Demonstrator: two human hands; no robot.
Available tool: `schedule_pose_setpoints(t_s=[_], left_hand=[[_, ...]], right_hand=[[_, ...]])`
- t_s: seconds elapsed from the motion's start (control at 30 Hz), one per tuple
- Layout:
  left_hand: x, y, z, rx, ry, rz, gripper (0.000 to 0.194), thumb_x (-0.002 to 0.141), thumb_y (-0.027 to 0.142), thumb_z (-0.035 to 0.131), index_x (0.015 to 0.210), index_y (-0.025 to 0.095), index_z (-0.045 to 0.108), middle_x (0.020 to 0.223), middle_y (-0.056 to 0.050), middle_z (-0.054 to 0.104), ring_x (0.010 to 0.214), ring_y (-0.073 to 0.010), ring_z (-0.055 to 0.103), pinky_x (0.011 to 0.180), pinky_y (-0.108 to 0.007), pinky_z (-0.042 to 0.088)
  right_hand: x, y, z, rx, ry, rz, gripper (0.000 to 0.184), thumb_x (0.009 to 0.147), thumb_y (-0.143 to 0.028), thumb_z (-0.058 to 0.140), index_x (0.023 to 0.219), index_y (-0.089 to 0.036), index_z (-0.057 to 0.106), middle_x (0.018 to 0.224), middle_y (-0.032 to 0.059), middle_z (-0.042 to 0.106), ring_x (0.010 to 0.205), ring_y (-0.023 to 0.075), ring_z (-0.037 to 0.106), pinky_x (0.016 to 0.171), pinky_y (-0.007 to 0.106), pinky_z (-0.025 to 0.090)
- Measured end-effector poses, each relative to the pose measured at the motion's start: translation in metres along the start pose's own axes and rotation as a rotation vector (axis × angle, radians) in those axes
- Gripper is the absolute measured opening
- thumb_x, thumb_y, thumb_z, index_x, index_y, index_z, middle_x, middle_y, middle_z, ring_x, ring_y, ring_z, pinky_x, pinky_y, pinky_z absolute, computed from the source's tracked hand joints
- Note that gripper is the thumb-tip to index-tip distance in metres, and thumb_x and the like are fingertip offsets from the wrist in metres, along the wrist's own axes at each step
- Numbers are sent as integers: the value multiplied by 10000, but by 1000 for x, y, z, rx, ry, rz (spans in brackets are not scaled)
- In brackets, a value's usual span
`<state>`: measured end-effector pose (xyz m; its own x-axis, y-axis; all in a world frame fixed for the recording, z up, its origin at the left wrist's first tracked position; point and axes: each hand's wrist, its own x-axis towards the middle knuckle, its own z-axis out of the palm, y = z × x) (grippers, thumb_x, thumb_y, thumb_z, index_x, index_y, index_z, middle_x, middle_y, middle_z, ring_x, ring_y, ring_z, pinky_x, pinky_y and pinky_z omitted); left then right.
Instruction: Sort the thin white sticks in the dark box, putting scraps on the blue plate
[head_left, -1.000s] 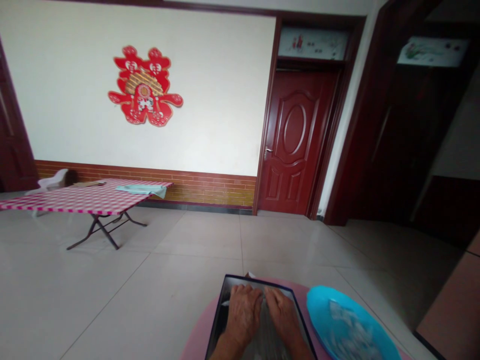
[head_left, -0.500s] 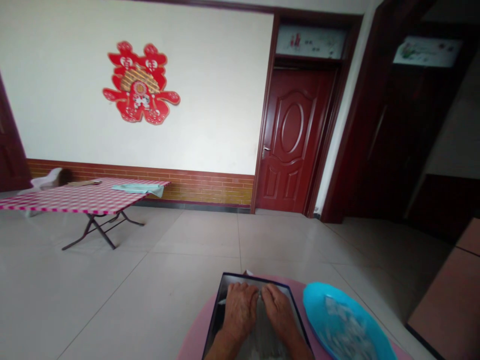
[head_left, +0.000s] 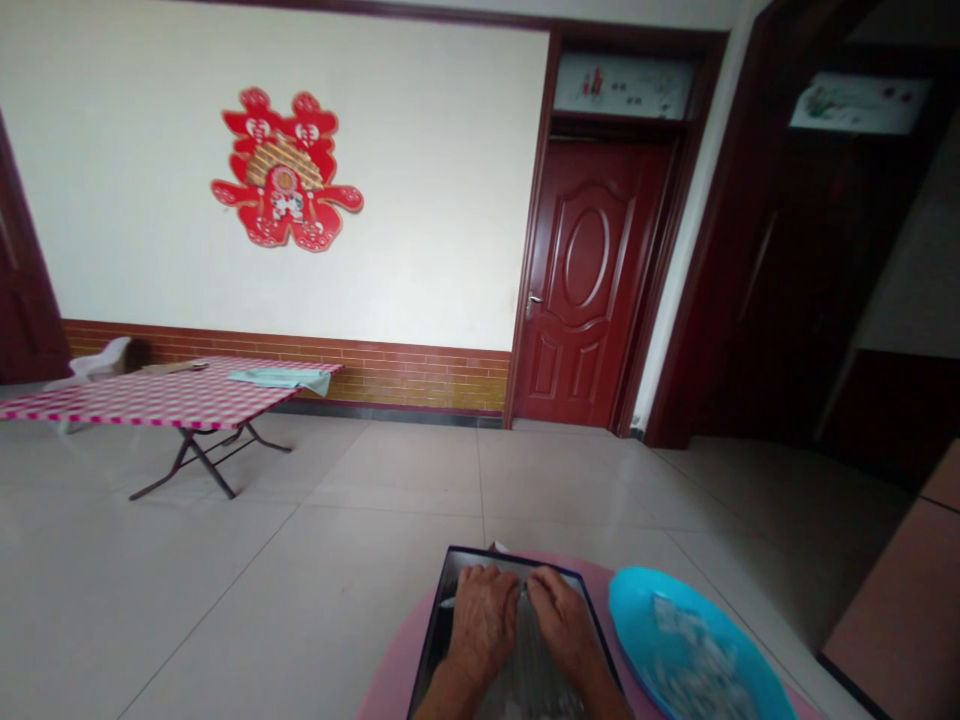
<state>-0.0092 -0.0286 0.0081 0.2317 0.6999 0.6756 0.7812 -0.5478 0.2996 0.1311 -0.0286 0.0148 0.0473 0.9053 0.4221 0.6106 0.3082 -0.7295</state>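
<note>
Both my hands are inside a shallow dark-rimmed box [head_left: 427,655] on a pink round table [head_left: 394,670]. My left hand [head_left: 484,620] is closed, its fingers curled down near the far end of the box. Close beside it, my right hand [head_left: 559,615] is closed too, thumb and fingertips pinched together. What the fingertips hold, if anything, is too small to make out. Thin translucent strips [head_left: 531,670] lie lengthwise in the box below and between the hands. At the right, a blue oval basin [head_left: 630,620] holds many small clear-and-whitish pieces [head_left: 701,650], blurred.
Across the tiled floor [head_left: 337,600] stands a folding table with a red-and-white checked top [head_left: 165,395], a pale green cloth [head_left: 277,378] on it. A white chair [head_left: 105,360] is behind it. A pinkish cabinet [head_left: 900,600] stands at the right edge; a red door [head_left: 589,280] is at the back.
The view shifts slightly as the head moves. My hands stay at the far end of the box, with only small finger movements.
</note>
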Motion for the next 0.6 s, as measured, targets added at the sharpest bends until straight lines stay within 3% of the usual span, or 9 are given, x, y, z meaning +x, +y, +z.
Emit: schedule_pose_setpoints(t_s=[0.17, 0.6], left_hand=[[-1, 1, 1, -9, -19, 7, 241, 890, 160, 426, 838, 226, 651, 731, -23, 641, 708, -202, 564, 713, -338, 370], [-1, 0, 2, -5, 17, 30, 237, 883, 157, 428, 842, 220, 652, 726, -26, 645, 697, -203, 564, 693, -332, 364]], right_hand=[[1, 4, 6, -65, 23, 24, 359, 847, -440, 346, 633, -242, 556, 690, 65, 671, 644, 197, 596, 616, 288, 441], [0, 6, 5, -37, -5, 50, 366, 846, -440, 345, 690, -225, 597, 760, 90, 697, 730, 209, 633, 705, 304, 467]])
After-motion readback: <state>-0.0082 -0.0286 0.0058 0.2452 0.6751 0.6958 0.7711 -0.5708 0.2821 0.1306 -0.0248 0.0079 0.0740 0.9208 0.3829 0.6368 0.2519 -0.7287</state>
